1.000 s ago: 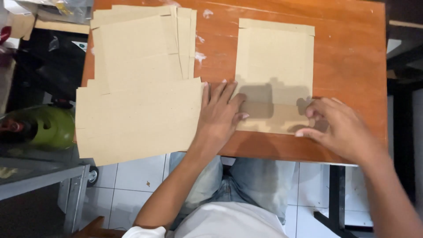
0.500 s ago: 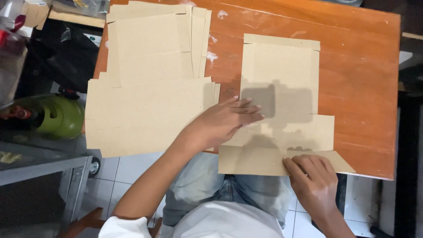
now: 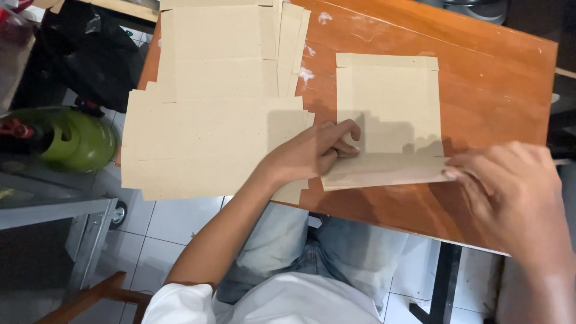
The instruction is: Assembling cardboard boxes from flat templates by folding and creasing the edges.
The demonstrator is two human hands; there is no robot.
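- Head view, nearest: the person's lap in pale jeans [image 3: 336, 252] and a white shirt [image 3: 264, 303], with white floor tiles [image 3: 174, 219] below the table's near edge.
- Right hand [image 3: 510, 192] sits at the near right, blurred; its fingertips [image 3: 453, 174] touch the right end of the folded near flap of the cardboard sheet [image 3: 390, 114]. Fingers look loosely curled and pressing rather than wrapped round anything; how tightly they pinch the edge I cannot tell.
- Left hand [image 3: 315, 153] lies at the sheet's near left corner, fingers bent and pressed down on the flap, thumb tucked under; it pins the card flat, not lifted.
- That single sheet lies flat on the orange-brown wooden table [image 3: 498, 78], right of centre, with narrow folded strips along its far and side edges.
- Left of it, touching the left wrist, a spread stack of flat cardboard blanks [image 3: 210, 138] overhangs the table's near left edge.
- Farther left, off the table, a green gas cylinder [image 3: 78, 138] stands by a black bag [image 3: 84, 60].
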